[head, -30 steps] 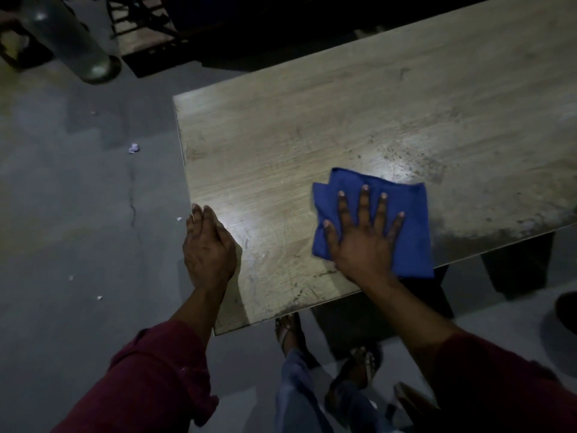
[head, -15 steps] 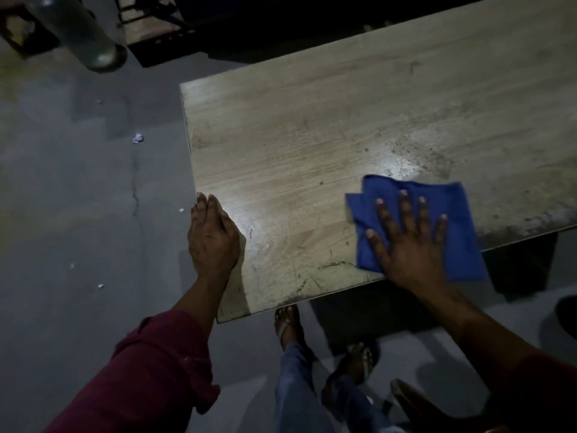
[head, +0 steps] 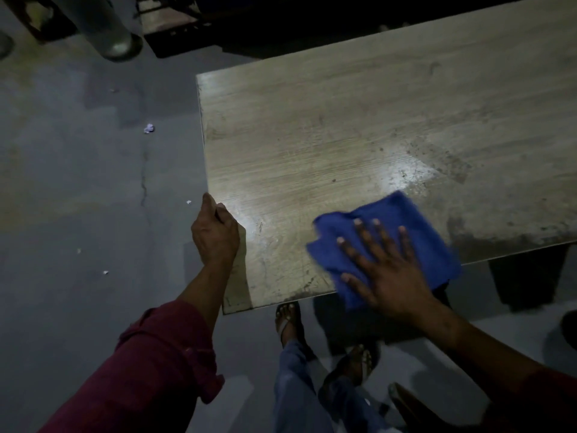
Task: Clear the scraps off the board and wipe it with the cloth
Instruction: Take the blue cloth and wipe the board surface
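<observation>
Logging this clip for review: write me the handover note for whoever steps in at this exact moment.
Left hand: holds the board's left edge, fingers over the top, steadying it.
Right hand: flat, fingers spread, pressing the blue cloth onto the board near its front edge; part of the cloth overhangs that edge.
Done: no scraps show on the board; small bits lie on the floor.
Left: wiping under way. A dull, grimy patch sits behind the cloth, and dark staining along the front edge to its right.
</observation>
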Motion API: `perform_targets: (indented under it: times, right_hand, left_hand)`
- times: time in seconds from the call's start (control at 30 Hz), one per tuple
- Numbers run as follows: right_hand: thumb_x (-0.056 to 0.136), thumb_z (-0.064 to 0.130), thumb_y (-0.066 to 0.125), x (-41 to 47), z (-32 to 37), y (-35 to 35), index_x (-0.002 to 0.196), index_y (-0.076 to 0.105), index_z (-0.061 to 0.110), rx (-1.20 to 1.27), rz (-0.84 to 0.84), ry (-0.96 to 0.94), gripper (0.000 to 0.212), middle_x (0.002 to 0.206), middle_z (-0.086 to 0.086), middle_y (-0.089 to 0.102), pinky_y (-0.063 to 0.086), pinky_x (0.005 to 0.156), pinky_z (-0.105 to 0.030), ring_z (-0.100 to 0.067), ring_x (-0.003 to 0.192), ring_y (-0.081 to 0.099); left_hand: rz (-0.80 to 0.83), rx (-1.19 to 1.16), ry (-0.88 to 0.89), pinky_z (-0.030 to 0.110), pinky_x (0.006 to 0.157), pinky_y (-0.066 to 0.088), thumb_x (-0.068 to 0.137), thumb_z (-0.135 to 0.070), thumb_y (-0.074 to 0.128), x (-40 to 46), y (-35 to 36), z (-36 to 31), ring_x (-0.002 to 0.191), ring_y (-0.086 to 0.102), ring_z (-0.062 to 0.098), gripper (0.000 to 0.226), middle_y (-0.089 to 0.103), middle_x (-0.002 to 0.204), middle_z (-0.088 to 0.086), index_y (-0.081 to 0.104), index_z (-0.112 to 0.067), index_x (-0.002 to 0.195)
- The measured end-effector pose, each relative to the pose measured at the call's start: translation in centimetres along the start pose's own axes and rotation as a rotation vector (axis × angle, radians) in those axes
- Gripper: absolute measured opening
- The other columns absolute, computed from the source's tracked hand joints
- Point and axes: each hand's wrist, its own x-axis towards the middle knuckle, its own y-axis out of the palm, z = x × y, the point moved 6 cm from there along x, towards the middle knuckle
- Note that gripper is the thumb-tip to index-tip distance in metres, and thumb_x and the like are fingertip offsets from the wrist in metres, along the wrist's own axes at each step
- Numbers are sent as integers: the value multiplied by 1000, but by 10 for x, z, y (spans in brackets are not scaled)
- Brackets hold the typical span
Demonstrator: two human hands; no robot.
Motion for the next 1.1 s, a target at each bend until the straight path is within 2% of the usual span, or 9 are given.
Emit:
perform_targets:
  times: [0.1, 0.17, 0.23, 0.37, 0.43, 0.63, 0.8, 0.93, 1.1]
  right_hand:
    - [97, 70, 21, -2, -18, -2, 163, 1, 35, 74, 27, 366, 77, 172, -4, -9, 3, 122, -69, -35, 158, -6]
    - [99, 67, 21, 1, 4, -4, 163, 2, 33, 94, 12, 473, 75, 172, -7, -9, 4, 120, -73, -39, 158, -6]
    - [101, 62, 26, 9, 42, -5, 164, 8, 30, 113, -20, 382, 73, 172, -10, -3, 6, 118, -75, -42, 157, -3]
    - [104, 59, 28, 31, 119, -4, 163, 6, 35, 109, -1, -214, 68, 173, -7, 1, 15, 117, -73, -38, 158, 0]
    - [103, 65, 23, 54, 113, -4, 162, 3, 39, 78, 19, -328, 68, 173, -3, -1, 11, 119, -71, -35, 158, 0]
    - [100, 71, 20, 120, 49, -10, 162, 0, 37, 77, 8, 117, 74, 173, -4, -7, 3, 120, -71, -36, 158, -4]
    - [103, 65, 27, 75, 99, -6, 163, 7, 35, 17, 40, -418, 70, 172, -8, 3, 19, 116, -74, -40, 157, 4]
    - [102, 68, 31, 64, 92, -11, 162, 11, 40, -16, 65, -702, 69, 173, -2, 4, 14, 120, -70, -33, 159, 4]
    - [99, 74, 24, 139, 57, -13, 162, 8, 41, -25, 57, -298, 73, 173, -3, 1, 14, 119, -69, -32, 159, 1]
  left_hand:
    - [-49, -23, -30, 23, 74, 46, 104, -25, 47, 3, -6, 2, 82, 67, 24, 37, 71, 90, 9, 65, 4, 119]
    - [-49, -47, -26, 31, 75, 52, 103, -25, 48, 3, -7, 3, 79, 66, 25, 34, 72, 87, 10, 68, 2, 105]
    - [-61, -61, -7, 39, 74, 54, 104, -23, 49, 3, -9, 1, 73, 62, 28, 32, 69, 82, 20, 65, 3, 93]
    - [-66, -76, -27, 24, 79, 41, 105, -15, 51, 0, -12, -4, 97, 66, 38, 28, 72, 106, 26, 70, 4, 112]
    - [-69, -62, -20, 24, 81, 42, 105, -16, 50, 0, -12, -5, 100, 67, 36, 29, 73, 110, 23, 69, 2, 119]
    - [-74, -83, -7, 27, 69, 47, 106, -20, 47, 4, -11, 1, 72, 59, 15, 28, 70, 83, 5, 70, -5, 102]
    - [-95, -90, -49, 19, 76, 42, 105, -18, 51, 5, -10, 2, 82, 64, 21, 27, 75, 98, 17, 71, -2, 112]
    - [-94, -93, -59, 12, 77, 40, 105, -22, 50, 5, -8, 7, 90, 64, 11, 30, 75, 103, 7, 71, -8, 122]
    - [-75, -53, -66, 21, 62, 37, 105, -23, 46, 8, -5, 9, 68, 60, 16, 23, 66, 77, 0, 67, -15, 99]
